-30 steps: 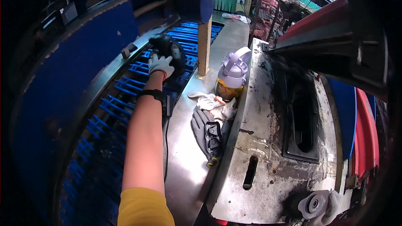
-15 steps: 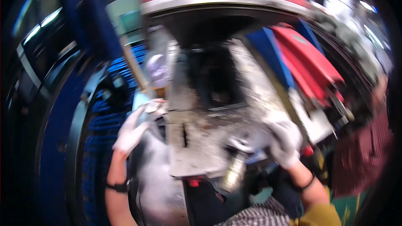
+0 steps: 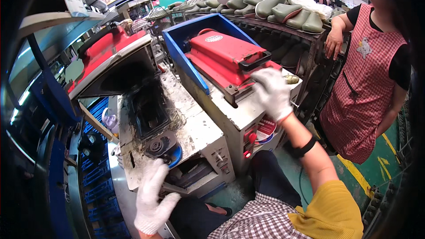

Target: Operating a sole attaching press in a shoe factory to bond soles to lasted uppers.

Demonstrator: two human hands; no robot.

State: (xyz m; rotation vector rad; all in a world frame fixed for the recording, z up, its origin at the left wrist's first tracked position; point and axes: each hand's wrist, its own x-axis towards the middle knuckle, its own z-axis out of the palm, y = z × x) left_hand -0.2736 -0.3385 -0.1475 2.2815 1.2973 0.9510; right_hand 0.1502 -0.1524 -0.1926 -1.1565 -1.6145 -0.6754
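My right hand (image 3: pixel 271 95), in a white knit glove, is at the front of a red machine cover (image 3: pixel 226 53), just below its black handle (image 3: pixel 254 62). Its fingers look loosely bent, with nothing visible in them. My left hand (image 3: pixel 155 197), gloved the same way, is low at the front of the pale worn bench (image 3: pixel 195 124), fingers stretched and thumb apart. Near its fingertips, a dark round part with a blue base (image 3: pixel 164 148) sits on the bench's front edge. Beside my right hand lies a small brass-coloured thing (image 3: pixel 291 79), partly hidden.
A red-topped lid (image 3: pixel 110 62) stands raised over a dark well (image 3: pixel 148 113) in the bench. Blue side panels (image 3: pixel 183 62) flank the red cover. Green shoe-shaped forms (image 3: pixel 283 11) fill a rack behind. A person in a red checked apron (image 3: pixel 354 84) stands at right.
The view has swung right and sharpened. My right hand has gone from the bench's right side to the red cover's front. My left hand has come back from the bench's left side.
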